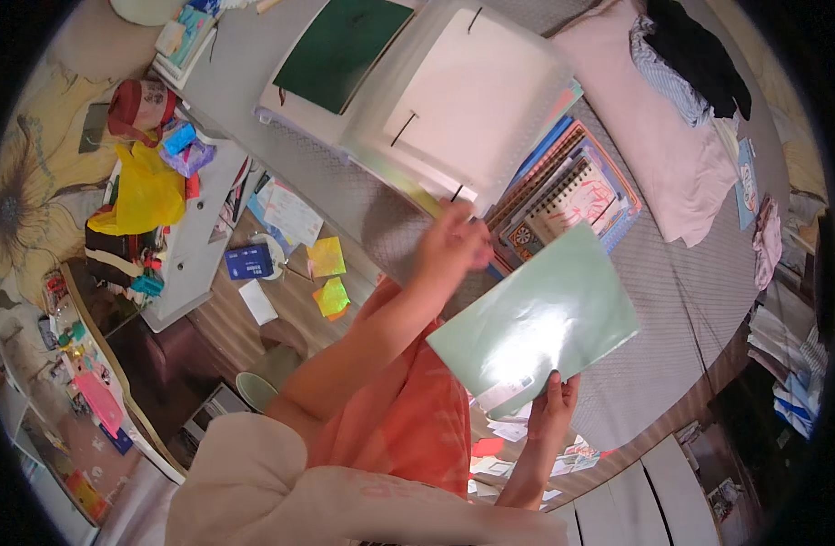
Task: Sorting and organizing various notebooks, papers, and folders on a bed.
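My right hand (555, 403) grips the lower edge of a glossy pale green folder or booklet (526, 321), with the thumb on its face and a label strip near the bottom. Bright glare covers part of the cover. My left hand (455, 242), blurred, is over the edge of the bed with its fingers half curled and nothing visible in it. Just beyond it lies a translucent plastic case (479, 102) with a whitish panel. A dark green book or folder (346, 51) rests on the case's left part. Spiral notebooks (564, 198) are stacked beside the case, partly covered by the pale green cover.
A pink pillow (653, 143) and dark clothing (697, 54) lie on the grey quilted bed (656, 327). To the left stand a white drawer unit (192, 252) and a yellow plastic bag (148, 191). Papers (293, 213) and a blue box (248, 262) lie on the floor.
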